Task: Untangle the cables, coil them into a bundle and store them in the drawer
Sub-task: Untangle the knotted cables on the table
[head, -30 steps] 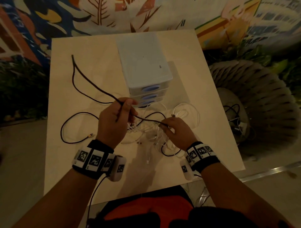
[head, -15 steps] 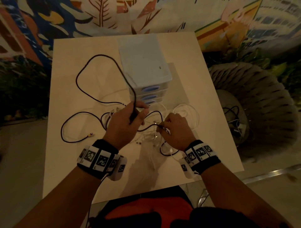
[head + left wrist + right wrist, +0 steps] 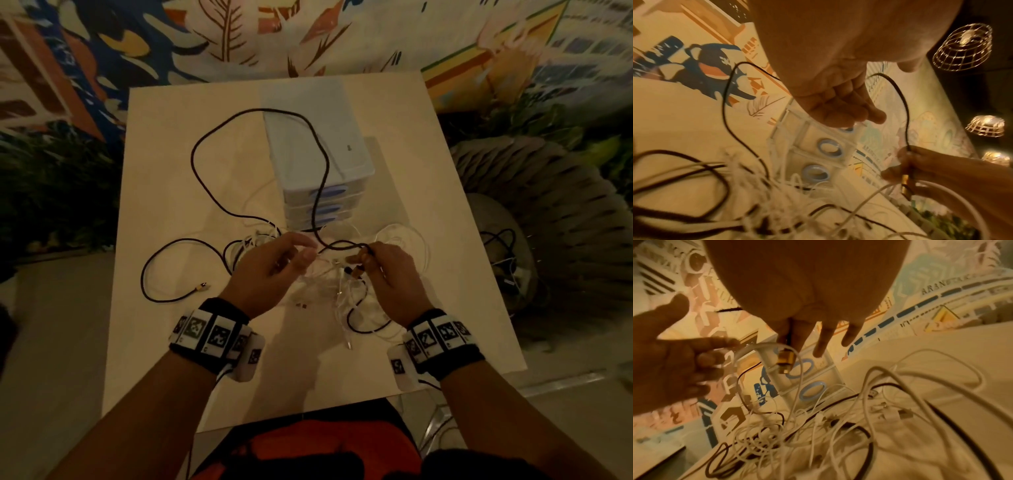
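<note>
A long black cable (image 3: 257, 110) loops across the table and over the top of the pale drawer unit (image 3: 315, 147). My right hand (image 3: 364, 263) pinches this cable just behind its gold plug (image 3: 785, 360), in front of the blue drawer handles (image 3: 801, 366). My left hand (image 3: 301, 253) hovers just left of it with relaxed fingers and holds nothing. In the right wrist view its forefinger points at a white cable. A tangle of white cables (image 3: 329, 284) lies under both hands. All three drawers are closed.
A black cable end with a gold tip (image 3: 202, 286) lies on the table's left part. Right of the table stands a wicker chair (image 3: 548, 212) with more cables (image 3: 507, 260) on its seat. A painted wall rises behind the table (image 3: 164, 359).
My left hand has let go of the black cable and opened. The cable's far loop has swung right and now drapes over the drawer unit. My right hand keeps its pinch near the plug.
</note>
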Motion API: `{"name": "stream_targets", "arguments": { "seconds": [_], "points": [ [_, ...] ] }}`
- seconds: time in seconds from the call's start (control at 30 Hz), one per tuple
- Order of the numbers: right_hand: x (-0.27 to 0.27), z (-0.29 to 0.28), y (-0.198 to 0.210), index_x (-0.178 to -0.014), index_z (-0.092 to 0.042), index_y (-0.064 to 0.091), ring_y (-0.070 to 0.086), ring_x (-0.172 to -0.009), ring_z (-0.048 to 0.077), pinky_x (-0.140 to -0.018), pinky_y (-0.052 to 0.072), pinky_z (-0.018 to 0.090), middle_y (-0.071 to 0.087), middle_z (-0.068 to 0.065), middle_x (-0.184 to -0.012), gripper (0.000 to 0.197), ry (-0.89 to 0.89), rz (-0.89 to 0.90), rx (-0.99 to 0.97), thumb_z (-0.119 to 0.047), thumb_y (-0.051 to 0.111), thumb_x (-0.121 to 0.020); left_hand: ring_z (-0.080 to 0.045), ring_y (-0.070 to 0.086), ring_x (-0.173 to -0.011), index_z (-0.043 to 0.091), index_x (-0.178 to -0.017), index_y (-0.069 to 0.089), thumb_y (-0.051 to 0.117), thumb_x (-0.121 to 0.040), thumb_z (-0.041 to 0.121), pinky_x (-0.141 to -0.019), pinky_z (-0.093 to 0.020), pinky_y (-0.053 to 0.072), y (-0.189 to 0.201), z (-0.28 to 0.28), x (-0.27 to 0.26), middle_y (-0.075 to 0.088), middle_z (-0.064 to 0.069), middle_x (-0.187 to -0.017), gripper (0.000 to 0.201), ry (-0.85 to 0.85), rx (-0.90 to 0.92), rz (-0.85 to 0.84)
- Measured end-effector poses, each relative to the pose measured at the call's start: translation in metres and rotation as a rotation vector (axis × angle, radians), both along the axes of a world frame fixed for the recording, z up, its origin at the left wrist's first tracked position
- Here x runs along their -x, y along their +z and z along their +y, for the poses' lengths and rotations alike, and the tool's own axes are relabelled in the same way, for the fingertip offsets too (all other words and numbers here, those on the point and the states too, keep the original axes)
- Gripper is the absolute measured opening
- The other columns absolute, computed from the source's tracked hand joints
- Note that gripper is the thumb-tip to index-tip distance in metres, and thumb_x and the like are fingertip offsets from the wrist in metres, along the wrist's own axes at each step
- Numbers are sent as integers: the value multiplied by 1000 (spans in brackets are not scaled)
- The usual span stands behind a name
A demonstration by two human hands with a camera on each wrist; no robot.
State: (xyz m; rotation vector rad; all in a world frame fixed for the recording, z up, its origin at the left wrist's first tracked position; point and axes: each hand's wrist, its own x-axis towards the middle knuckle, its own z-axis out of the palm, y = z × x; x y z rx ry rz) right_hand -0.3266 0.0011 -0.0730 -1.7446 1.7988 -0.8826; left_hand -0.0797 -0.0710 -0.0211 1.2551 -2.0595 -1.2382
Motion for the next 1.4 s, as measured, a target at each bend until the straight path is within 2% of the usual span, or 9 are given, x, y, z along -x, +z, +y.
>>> {"name": "stream_targets", "arguments": {
  "seconds": [0.27,0.5,0.7,0.83,0.97,1.03,1.13,1.23,1.4],
  "points": [
    [0,-2,5,-101,-22,68,74,-90,10,-89,56,34,76,-5,-92,15,-204,-459,-145,-15,55,-104,-17,65,-85,29,-100,69,68,-92,35,-71,-26,44,-70,-12,-58,66,4,-95,10,80,66,-553],
    [11,-11,17,-92,-20,52,63,-63,25,-50,46,24,62,9,-66,24,-431,-626,-35,-13,35,-107,-21,63,-103,30,-123,63,68,-92,34,-79,-33,52,-89,1,-59,57,1,-118,32,44,22,-673],
    [49,-7,16,-76,-22,49,33,-52,13,-52,35,29,39,-7,-55,21,-569,-698,42,-29,43,-94,-22,65,-95,31,-105,68,66,-90,34,-77,-36,54,-84,-1,-65,64,4,-104,16,65,49,-630],
    [70,2,15,-68,-28,44,37,-53,11,-54,40,30,38,-5,-56,38,-730,-517,35,-54,52,-94,-19,64,-73,30,-95,66,65,-89,48,-66,-29,48,-61,-16,-73,66,10,-82,18,443,132,-477],
    [80,12,-3,-68,-27,49,50,-58,9,-69,42,35,52,-4,-61,37,-750,-349,-86,-46,52,-100,-15,58,-84,25,-145,40,71,-83,61,-77,-31,46,-34,-64,-78,65,8,-94,79,708,16,-249],
    [79,20,-11,-76,-13,52,50,-59,5,-69,40,32,55,3,-67,38,-717,-288,-145,-37,50,-104,-16,58,-92,26,-153,31,69,-82,66,-87,-33,46,-24,-93,-73,65,6,-100,90,618,-63,-273],
    [77,26,-20,-81,-6,55,53,-68,16,-72,37,32,59,7,-73,39,-691,-242,-220,-35,49,-106,-25,66,-89,29,-131,59,55,-93,62,-91,-42,54,-17,-124,-60,70,1,-100,50,425,-10,-309],
    [79,25,-28,-90,-5,61,57,-82,24,-76,36,33,66,6,-85,40,-665,-168,-339,-40,48,-105,-17,66,-82,27,-100,71,49,-102,42,-86,-44,57,-6,-124,-45,70,5,-85,26,366,68,-200],
    [88,25,-41,-109,-12,67,61,-102,32,-84,41,33,67,14,-110,38,-491,33,-522,-47,54,-100,-10,66,-69,26,-98,74,52,-99,48,-71,-39,56,40,-83,-27,71,12,-78,31,169,237,-75]
  ]
}}
